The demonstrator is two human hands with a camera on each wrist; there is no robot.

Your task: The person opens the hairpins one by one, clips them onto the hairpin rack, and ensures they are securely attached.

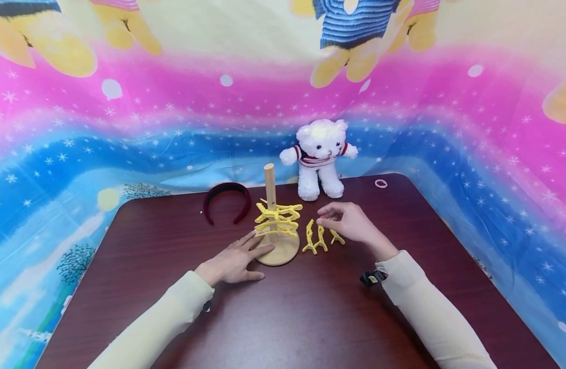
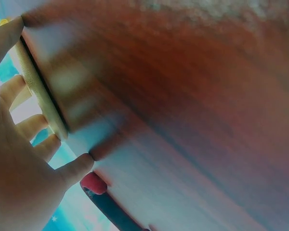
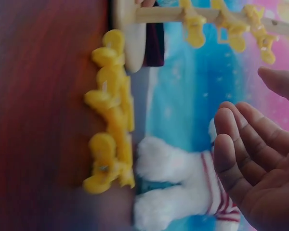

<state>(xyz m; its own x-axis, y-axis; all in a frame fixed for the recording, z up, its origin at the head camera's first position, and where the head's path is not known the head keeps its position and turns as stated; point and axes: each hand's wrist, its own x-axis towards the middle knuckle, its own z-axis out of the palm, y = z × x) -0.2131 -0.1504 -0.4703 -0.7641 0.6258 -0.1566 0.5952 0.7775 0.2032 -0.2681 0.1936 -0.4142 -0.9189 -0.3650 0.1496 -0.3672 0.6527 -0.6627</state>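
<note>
Several yellow alligator hair clips point(image 1: 279, 229) are clamped one above another on the upright wooden post point(image 1: 270, 182). My left hand point(image 1: 232, 261) lies with spread, fairly straight fingers, touching the stand's round wooden base point(image 1: 279, 258); the left wrist view shows its fingers along the base's edge point(image 2: 43, 94). To the right of the stand, three loose yellow clips point(image 1: 320, 241) lie on the table. Just above them hovers my right hand point(image 1: 349, 223). In the right wrist view, this hand point(image 3: 265, 163) holds nothing, its fingers loosely bent and apart from the clips point(image 3: 113, 108).
Behind the stand sits a white teddy bear point(image 1: 320, 159) in a striped top. A dark red headband point(image 1: 227, 187) lies at the back left, and a pale pink hair tie point(image 1: 381, 183) near the back right corner. Patterned cloth point(image 1: 195, 148) surrounds the dark wooden table point(image 1: 292, 323).
</note>
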